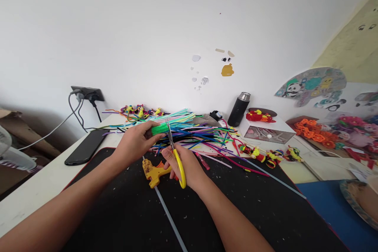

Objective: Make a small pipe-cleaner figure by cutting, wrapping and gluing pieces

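Observation:
My left hand (pixel 137 138) is closed around a short bunch of green pipe cleaners (pixel 160 128) near the middle of the table. Yellow-handled scissors (pixel 180 169) are in my right hand (pixel 187 163), their metal blades pointing up beside the right end of the green bunch. Whether the blades touch the bunch I cannot tell. Just below my hands lies a yellow glue gun (pixel 153 172) on the black mat, partly hidden by the right hand, with a glue stick (pixel 169 214) trailing toward me. Many coloured pipe cleaners (pixel 203 134) lie in a heap behind my hands.
A phone (pixel 85 149) lies at the left, below a wall socket (pixel 88 93) with cables. Behind the heap stand a black flask (pixel 238 109) and a white box (pixel 270 132). Small pipe-cleaner figures (pixel 273 157) sit at the right; orange pieces (pixel 315 134) fill a container beyond.

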Tool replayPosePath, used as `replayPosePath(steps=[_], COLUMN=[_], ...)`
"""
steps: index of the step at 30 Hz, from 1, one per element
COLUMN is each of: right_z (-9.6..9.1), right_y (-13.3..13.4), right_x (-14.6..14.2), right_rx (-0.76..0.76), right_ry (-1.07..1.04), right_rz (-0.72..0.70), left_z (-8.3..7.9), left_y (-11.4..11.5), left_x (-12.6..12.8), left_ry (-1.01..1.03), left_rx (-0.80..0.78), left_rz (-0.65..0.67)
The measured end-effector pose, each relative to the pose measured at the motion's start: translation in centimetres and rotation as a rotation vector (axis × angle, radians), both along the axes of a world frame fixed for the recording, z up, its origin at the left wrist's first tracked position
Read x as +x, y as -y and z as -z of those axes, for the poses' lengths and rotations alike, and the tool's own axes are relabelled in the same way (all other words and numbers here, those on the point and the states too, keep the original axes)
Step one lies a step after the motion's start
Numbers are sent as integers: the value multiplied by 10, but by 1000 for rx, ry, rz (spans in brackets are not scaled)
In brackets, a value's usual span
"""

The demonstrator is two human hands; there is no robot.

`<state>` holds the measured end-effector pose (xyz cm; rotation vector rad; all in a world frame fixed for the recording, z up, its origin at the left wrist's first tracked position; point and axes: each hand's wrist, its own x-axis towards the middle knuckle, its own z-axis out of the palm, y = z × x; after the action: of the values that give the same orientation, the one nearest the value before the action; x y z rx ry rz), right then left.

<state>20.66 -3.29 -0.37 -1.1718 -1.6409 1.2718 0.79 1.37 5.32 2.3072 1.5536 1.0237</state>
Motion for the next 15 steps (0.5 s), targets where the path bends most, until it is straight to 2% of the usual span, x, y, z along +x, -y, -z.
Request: replayPosePath(steps=[15], right_z=[-1], right_y=[1], right_x=[-3], right_rx=[-37], right_ry=[27], right_rz=[53], left_z=[-2], left_y=[2], left_x=[2], left_ry=[-27], left_rx=[-30], left_rz=[-24])
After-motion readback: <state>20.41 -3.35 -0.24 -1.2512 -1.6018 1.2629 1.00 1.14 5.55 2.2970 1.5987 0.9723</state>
